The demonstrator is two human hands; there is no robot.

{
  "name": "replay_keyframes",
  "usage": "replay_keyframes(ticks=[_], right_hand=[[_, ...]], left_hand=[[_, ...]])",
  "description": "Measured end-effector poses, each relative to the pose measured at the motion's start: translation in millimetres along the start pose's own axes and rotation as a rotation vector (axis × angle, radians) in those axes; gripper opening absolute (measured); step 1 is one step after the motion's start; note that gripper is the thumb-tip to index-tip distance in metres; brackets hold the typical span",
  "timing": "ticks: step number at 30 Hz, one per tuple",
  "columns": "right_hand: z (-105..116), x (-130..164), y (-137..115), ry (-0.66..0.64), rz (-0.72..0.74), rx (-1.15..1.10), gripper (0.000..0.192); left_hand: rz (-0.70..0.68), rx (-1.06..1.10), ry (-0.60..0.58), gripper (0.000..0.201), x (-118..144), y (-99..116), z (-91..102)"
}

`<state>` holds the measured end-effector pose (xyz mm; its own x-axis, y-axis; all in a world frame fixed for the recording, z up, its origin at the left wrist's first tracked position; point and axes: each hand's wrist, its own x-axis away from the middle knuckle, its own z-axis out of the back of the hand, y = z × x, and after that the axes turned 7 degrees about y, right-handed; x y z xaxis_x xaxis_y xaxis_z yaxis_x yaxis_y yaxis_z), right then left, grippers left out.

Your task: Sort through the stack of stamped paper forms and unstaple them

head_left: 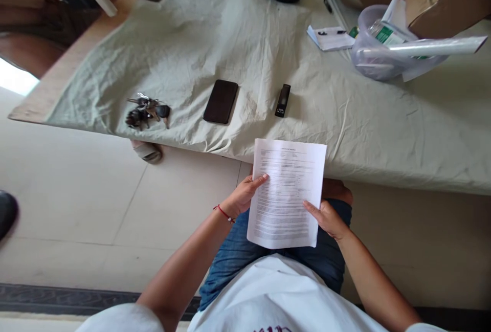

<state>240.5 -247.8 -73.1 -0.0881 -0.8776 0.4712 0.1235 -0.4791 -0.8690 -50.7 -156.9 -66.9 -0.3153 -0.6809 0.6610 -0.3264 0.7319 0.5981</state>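
Left hand point(242, 196) and right hand point(327, 218) each grip an edge of one printed sheet point(286, 194), held over the lap. On the cloth-covered surface point(238, 35): one dark phone point(220, 101), one key bunch point(147, 110), one small black stapler-like item point(283, 100).

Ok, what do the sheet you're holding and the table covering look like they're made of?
The printed sheet, held by the left hand and right hand, looks like thin matte white paper: it is flat, with dense text. The table cover looks like matte pale green woven cloth, judging by its soft creases.
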Motion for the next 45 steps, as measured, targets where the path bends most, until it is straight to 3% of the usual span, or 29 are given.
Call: replay_keyframes(ticks=[2, 4, 6, 7, 9, 12, 16, 18, 25, 29, 32, 37, 45], right_hand=[[8, -11, -3, 0.197, 0.117, 0.117, 0.067], [15, -23, -18, 0.507, 0.294, 0.209, 0.068], [18, -34, -44, 0.663, 0.494, 0.286, 0.054], [16, -39, -60, 0.679, 0.602, 0.327, 0.044], [6, -48, -93, 0.585, 0.793, 0.476, 0.033], [-20, -63, -131, 0.378, 0.926, 0.708, 0.034], [-48, -78, -151, 0.099, 0.796, 0.979, 0.032], [-54, -80, -154, 0.02, 0.717, 1.037, 0.036], [-49, -78, -158, -0.034, 0.695, 0.952, 0.036], [-45, -78, -157, -0.041, 0.686, 0.934, 0.038], [-46, -79, -156, -0.031, 0.708, 0.924, 0.04], [-46, -86, -157, -0.035, 0.722, 0.787, 0.032], [-23, -98, -164, -0.201, 0.464, 0.701, 0.035]], left_hand=[[0.027, -0.027, 0.014, 0.065, 4, -6, 5.7], [0.051, -0.045, 0.004, 0.068, 7, -12, 9.8], [0.056, -0.043, -0.018, 0.072, 9, -20, 11.5], [0.053, -0.039, -0.028, 0.073, 9, -22, 11.5], [0.047, -0.033, -0.044, 0.073, 9, -26, 10.3], [0.047, -0.041, -0.076, 0.071, 10, -26, 7.4], [0.03, -0.048, -0.106, 0.07, 12, -23, 3.9], [0.008, -0.044, -0.104, 0.067, 12, -24, 2.7], [-0.121, -0.107, -0.019, 0.075, 13, -25, 0.5], [-0.392, -0.249, 0.131, 0.059, 18, -10, -3.2], [-0.528, -0.345, 0.14, 0.057, 21, -1, -8.7], [-0.503, -0.296, 0.106, 0.069, 23, 1, -15.8], [-0.425, -0.233, 0.126, 0.08, 21, -2, -14.9]])
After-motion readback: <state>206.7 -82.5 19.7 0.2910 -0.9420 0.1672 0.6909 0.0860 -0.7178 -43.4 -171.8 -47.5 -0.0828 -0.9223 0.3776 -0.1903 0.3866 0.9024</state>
